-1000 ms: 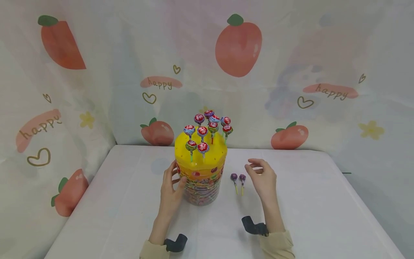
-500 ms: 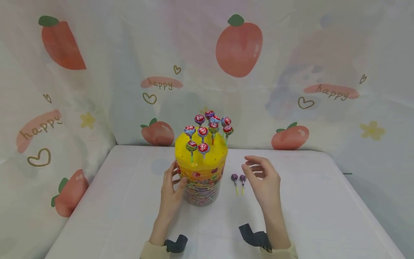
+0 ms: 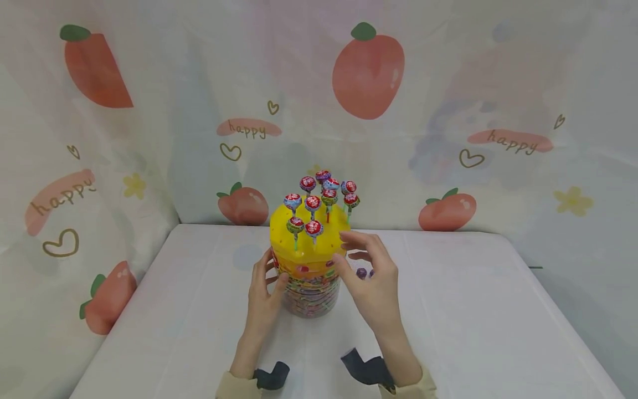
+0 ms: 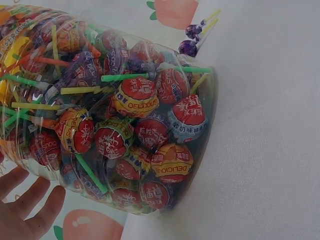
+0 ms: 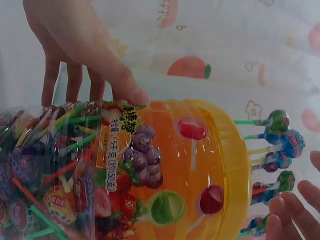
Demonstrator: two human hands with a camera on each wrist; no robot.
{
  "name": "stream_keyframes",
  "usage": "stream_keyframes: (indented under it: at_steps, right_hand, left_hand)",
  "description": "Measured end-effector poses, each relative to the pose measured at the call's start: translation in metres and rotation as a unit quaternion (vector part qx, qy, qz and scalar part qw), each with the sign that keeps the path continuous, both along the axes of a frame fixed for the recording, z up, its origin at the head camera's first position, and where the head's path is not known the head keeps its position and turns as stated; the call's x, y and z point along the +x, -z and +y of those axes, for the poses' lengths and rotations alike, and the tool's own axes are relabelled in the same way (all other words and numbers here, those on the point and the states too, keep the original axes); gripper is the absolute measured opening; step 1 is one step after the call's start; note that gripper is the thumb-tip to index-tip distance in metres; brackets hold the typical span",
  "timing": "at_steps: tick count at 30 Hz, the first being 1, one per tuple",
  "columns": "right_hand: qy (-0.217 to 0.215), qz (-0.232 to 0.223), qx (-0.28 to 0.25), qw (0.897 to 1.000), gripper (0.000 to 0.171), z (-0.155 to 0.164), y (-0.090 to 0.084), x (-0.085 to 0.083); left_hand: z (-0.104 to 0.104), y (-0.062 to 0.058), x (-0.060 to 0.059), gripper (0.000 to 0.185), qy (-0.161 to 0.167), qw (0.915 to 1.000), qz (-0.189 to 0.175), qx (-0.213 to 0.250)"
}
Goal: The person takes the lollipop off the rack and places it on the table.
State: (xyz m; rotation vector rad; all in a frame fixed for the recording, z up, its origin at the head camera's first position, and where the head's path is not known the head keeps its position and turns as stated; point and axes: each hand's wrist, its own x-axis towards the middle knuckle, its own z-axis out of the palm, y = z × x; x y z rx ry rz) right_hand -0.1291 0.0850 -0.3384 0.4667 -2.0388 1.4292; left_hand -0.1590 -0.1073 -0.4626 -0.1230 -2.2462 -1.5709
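A clear, ribbed jar (image 3: pixel 310 296) full of wrapped lollipops stands upright on the white table, with an orange fruit label and a yellow lid (image 3: pixel 326 241). Several lollipops (image 3: pixel 313 227) stick up by their sticks out of the lid. My left hand (image 3: pixel 264 296) holds the jar's left side, thumb toward the front and fingers round the back. My right hand (image 3: pixel 374 277) hovers by the lid's right edge, fingers loosely bent and holding nothing; whether it touches the lid I cannot tell. Two purple lollipops (image 4: pixel 188 47) lie right of the jar, mostly hidden by that hand in the head view.
The white table (image 3: pixel 478 310) ends against a fruit-printed cloth backdrop (image 3: pixel 309 66) behind and at the sides. Black curved pieces (image 3: pixel 366 368) sit at both wrists, next to beige sleeves.
My right hand has moved left, from beyond the two loose lollipops to the lid's right edge, now covering most of them. My left hand and the jar have stayed in place.
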Motion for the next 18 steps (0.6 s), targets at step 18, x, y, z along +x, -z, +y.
stream_keyframes:
  at_steps: [18]
  right_hand:
    - [-0.062,-0.006,-0.013,0.998,0.040,-0.026,-0.014,-0.015]
  left_hand:
    - [0.000,-0.001,0.000,0.062,-0.008,1.0000,-0.006,-0.003]
